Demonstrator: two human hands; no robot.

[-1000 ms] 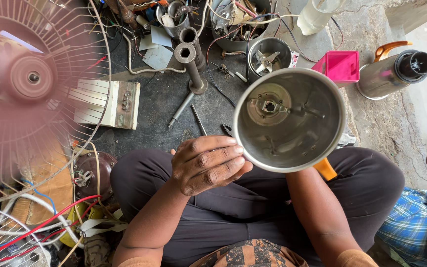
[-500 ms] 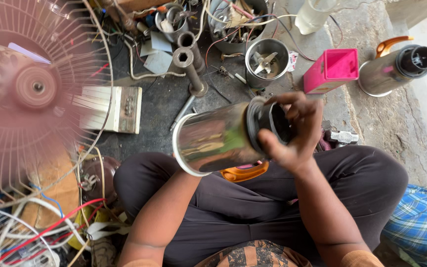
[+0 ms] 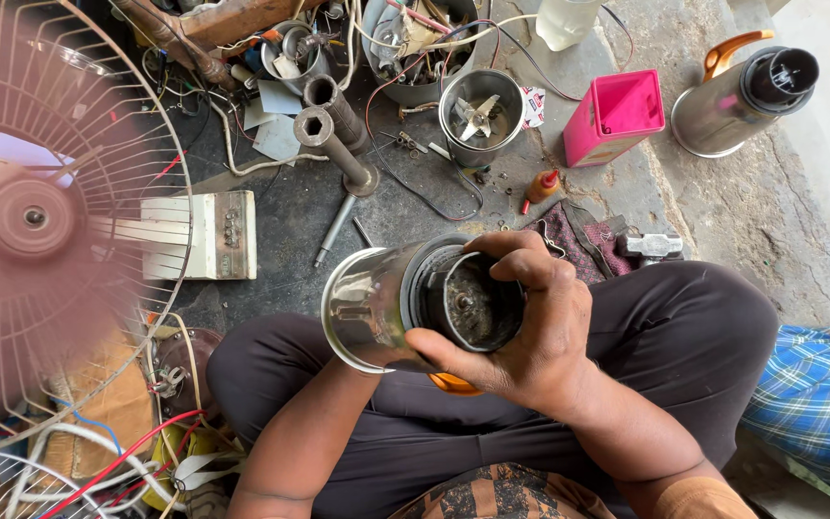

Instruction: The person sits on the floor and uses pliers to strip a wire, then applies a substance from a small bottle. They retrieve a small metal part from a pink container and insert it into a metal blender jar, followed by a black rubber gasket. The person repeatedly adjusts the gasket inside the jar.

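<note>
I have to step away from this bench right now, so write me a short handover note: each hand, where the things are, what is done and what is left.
Right hand: wrapped round the dark base end of the steel mixer jar, which lies on its side over the lap, underside facing up.
Left hand: hidden under the jar; grip cannot be seen.
Nearby on the floor: second jar with blades, socket wrench, pink box, small glue bottle, steel flask.
Done: jar is base-up, dirty underside exposed.
Left: no tool in hand; base looks untouched.
</note>
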